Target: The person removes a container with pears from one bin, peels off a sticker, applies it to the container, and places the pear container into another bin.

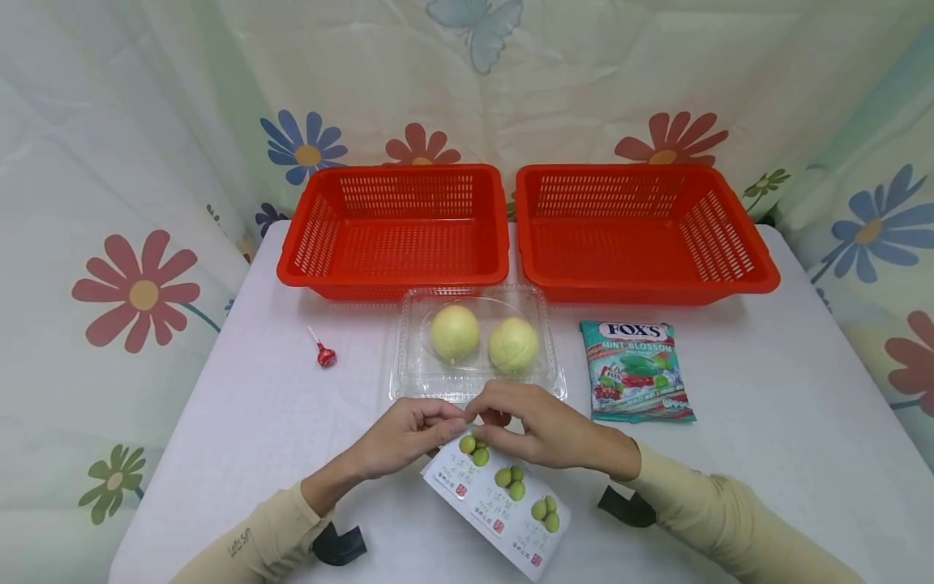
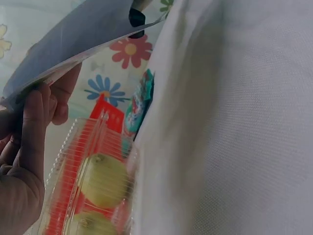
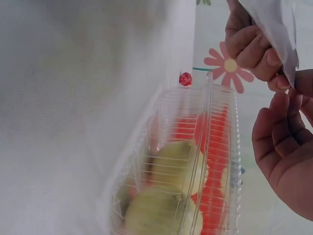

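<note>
Over the near side of the table, a white sheet [image 1: 496, 511] printed with green fruit pictures, handwriting-like text and red seals slants down to the right. My left hand [image 1: 409, 438] pinches its upper corner between thumb and fingers. At that same corner the fingertips of my right hand [image 1: 536, 426] pinch the sheet's edge, close against the left thumb. What lies between the right fingertips is too small to tell. Just beyond both hands is a clear plastic clamshell box [image 1: 400, 357], closed, holding two round pale yellow-green fruits [image 1: 455, 332].
Two red plastic baskets [image 1: 394, 288] stand side by side at the back. A red-wrapped lollipop [image 1: 326, 356] lies left of the box, a teal candy bag [image 1: 638, 373] to its right. Black straps [image 1: 339, 545] hang by the wrists. Flowered curtains surround the white table.
</note>
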A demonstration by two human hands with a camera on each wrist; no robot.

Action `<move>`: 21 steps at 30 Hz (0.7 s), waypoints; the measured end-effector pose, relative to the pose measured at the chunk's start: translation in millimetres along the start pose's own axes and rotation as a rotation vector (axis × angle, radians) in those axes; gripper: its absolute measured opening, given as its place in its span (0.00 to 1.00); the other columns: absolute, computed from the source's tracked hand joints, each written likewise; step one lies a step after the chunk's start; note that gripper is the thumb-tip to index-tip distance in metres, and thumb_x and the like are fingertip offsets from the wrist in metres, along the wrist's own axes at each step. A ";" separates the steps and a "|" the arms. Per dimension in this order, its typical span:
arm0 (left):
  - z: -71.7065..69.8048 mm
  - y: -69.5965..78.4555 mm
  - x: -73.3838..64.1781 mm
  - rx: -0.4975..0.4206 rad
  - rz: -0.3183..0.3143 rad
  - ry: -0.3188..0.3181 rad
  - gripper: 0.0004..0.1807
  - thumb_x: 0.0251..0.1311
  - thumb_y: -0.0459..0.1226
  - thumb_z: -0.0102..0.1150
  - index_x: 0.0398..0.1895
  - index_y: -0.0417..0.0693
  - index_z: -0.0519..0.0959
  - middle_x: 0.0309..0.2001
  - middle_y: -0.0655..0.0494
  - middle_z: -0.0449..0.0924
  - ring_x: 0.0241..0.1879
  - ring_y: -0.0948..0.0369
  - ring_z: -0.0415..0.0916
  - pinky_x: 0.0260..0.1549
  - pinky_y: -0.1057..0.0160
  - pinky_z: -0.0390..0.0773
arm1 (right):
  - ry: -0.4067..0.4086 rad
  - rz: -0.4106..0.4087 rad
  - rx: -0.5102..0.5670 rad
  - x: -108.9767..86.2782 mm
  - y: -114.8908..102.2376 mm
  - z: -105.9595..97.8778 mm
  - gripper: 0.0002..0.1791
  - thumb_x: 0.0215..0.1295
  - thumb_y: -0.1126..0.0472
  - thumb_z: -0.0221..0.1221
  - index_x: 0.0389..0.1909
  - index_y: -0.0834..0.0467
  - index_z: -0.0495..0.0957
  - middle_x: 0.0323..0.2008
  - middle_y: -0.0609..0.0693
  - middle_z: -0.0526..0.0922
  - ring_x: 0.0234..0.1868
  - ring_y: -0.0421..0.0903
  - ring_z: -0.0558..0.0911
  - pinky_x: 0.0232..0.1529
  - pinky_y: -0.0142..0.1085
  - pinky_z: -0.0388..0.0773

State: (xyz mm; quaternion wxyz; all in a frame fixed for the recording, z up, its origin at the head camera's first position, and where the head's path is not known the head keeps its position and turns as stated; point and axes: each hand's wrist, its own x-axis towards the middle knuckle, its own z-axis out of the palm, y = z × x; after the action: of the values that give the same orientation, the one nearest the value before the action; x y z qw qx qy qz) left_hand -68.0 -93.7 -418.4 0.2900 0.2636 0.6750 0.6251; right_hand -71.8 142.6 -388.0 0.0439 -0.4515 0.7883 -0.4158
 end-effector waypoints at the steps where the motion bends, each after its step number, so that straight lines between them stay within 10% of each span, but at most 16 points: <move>1: -0.1 0.4 0.2 -0.005 0.008 -0.004 0.17 0.70 0.39 0.52 0.51 0.33 0.77 0.39 0.35 0.84 0.32 0.65 0.83 0.33 0.61 0.85 | -0.004 0.003 0.023 0.5 0.8 -1.2 0.09 0.65 0.65 0.59 0.45 0.52 0.78 0.30 0.42 0.76 0.33 0.34 0.72 0.34 0.29 0.76; 10: -1.6 2.1 2.8 -0.088 -0.021 -0.022 0.20 0.70 0.40 0.52 0.53 0.31 0.76 0.41 0.30 0.82 0.32 0.64 0.84 0.30 0.62 0.85 | -0.034 -0.003 0.084 6.1 3.3 -5.1 0.05 0.67 0.64 0.59 0.40 0.53 0.73 0.34 0.44 0.78 0.35 0.35 0.75 0.31 0.27 0.76; 21: -5.4 13.2 -1.2 0.026 0.019 0.205 0.17 0.70 0.38 0.51 0.56 0.36 0.74 0.43 0.38 0.83 0.34 0.63 0.82 0.34 0.63 0.84 | -0.135 0.326 0.188 5.6 0.9 -20.3 0.17 0.65 0.56 0.61 0.53 0.54 0.74 0.36 0.42 0.82 0.34 0.37 0.79 0.34 0.31 0.78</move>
State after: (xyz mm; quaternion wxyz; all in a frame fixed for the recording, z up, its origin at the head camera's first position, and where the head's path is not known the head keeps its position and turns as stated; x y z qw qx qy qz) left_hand -71.1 -97.2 -404.9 0.2098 0.2083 0.7065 0.6430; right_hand -84.7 151.2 -373.7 0.2055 -0.3386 0.8040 -0.4435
